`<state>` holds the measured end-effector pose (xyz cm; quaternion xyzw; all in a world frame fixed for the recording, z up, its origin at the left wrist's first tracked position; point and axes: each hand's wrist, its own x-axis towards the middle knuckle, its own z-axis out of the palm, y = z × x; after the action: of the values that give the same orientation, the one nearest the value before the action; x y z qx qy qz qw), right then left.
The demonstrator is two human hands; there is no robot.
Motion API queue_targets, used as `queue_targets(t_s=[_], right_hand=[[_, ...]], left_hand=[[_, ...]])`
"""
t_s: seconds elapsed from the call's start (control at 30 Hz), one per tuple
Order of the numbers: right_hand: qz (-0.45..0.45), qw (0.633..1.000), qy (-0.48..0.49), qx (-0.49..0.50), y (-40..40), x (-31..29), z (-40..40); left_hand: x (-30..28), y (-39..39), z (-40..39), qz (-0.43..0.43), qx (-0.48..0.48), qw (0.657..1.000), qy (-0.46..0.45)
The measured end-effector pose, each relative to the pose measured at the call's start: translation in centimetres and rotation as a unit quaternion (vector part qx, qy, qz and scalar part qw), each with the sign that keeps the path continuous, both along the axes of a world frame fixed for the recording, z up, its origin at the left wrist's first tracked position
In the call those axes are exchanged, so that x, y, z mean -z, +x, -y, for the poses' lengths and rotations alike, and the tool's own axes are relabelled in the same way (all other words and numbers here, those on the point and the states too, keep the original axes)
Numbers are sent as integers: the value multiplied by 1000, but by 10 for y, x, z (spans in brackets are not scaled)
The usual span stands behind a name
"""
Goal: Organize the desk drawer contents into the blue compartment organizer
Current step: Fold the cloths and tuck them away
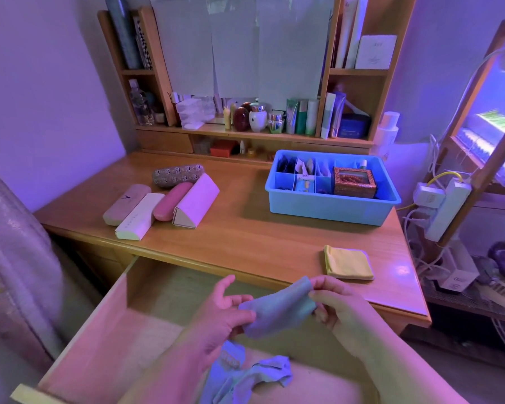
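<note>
Both hands hold a small grey-blue cloth [277, 309] above the open wooden drawer [105, 325]. My left hand [225, 310] pinches its lower left edge, and my right hand [336, 301] pinches its upper right corner. More crumpled blue cloths [254, 374] lie in the drawer below my wrists. The blue compartment organizer [330, 207] stands at the back right of the desk, holding small items and a decorated brown box [354, 182]. A folded yellow cloth [349, 262] lies on the desk near the front right.
Several glasses cases [164, 199] lie in a group on the left of the desk. Bottles and jars [257, 116] fill the back shelf. A power strip with cables [440, 205] hangs off the right edge. A covered chair [9, 243] stands to the left.
</note>
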<state>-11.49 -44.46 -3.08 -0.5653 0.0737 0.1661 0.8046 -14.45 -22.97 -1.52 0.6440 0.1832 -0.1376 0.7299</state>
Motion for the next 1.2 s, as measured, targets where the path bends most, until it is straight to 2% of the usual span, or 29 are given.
queue_targets(t_s=[0.13, 0.2, 0.27, 0.37, 0.5, 0.57, 0.63, 0.73, 0.83, 0.93, 1.03, 1.13, 1.2], right_hand=[[-63, 989, 97, -92, -2, 4, 4], [-77, 987, 49, -131, -5, 5, 2], [-74, 983, -49, -161, -9, 7, -1], [-52, 979, -141, -138, -11, 5, -4], [37, 961, -261, -81, -6, -3, -4], [78, 950, -293, -75, -1, -12, -3], [100, 945, -301, -78, 9, -22, -3], [105, 953, -276, -72, 28, -38, -8], [126, 957, -258, -47, 51, -53, -14], [213, 932, -293, -17, 74, -65, -15], [264, 917, -297, -27, 86, -66, -13], [278, 882, -379, -34, 85, -47, -12], [295, 832, -467, -62, 81, -28, -9]], left_hand=[[-11, 3, -9, 25, 125, 986, 106], [-16, 4, -9, 52, 140, 982, 117], [-21, 4, -7, 76, 141, 981, 112], [-24, 4, -8, 97, 145, 979, 107], [-20, 4, -14, 86, 131, 979, 128], [-19, 7, -19, 73, 154, 973, 156], [-21, 15, -22, 65, 184, 959, 204], [-28, 34, -22, 86, 162, 945, 271], [-40, 59, -18, 126, 86, 956, 250], [-54, 82, -16, 218, 11, 954, 206], [-56, 96, -15, 289, 8, 933, 215], [-34, 99, -14, 290, 36, 925, 242], [-12, 96, -15, 267, 60, 921, 276]])
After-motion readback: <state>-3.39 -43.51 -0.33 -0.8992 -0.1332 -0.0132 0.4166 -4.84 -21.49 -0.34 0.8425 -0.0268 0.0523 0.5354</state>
